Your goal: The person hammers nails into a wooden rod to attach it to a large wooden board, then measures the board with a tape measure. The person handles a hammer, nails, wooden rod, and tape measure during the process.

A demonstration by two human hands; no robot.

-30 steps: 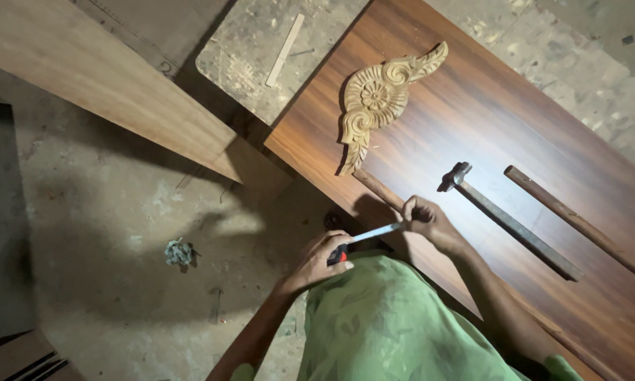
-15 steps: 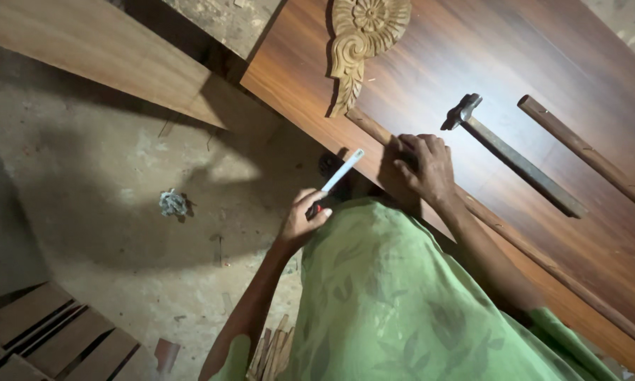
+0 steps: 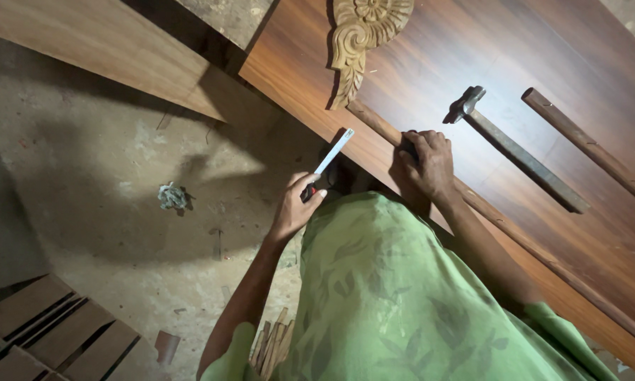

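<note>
My left hand [image 3: 296, 204] grips a utility knife [image 3: 328, 161] with a red handle, its pale blade pointing up toward the near edge of a dark wooden board [image 3: 515, 63]. My right hand [image 3: 426, 164] presses down on a long thin wooden moulding strip [image 3: 529, 243] that runs along the board's near edge. A carved pale wooden ornament [image 3: 363, 35] lies on the board just beyond the strip's end. A hammer [image 3: 515, 148] rests on the board to the right of my right hand. My green patterned garment fills the lower middle.
A second round wooden stick [image 3: 592, 152] lies at the board's far right. A lighter wood plank [image 3: 99, 53] crosses the upper left. A crumpled scrap [image 3: 171, 196] lies on the dusty concrete floor. Slatted wooden pieces [image 3: 42, 331] sit at bottom left, thin strips [image 3: 271, 346] below my left arm.
The knife left my right hand's side and the blade swung from level to pointing up-right. My right hand shifted to press flat on the moulding strip. The view shifted down the board.
</note>
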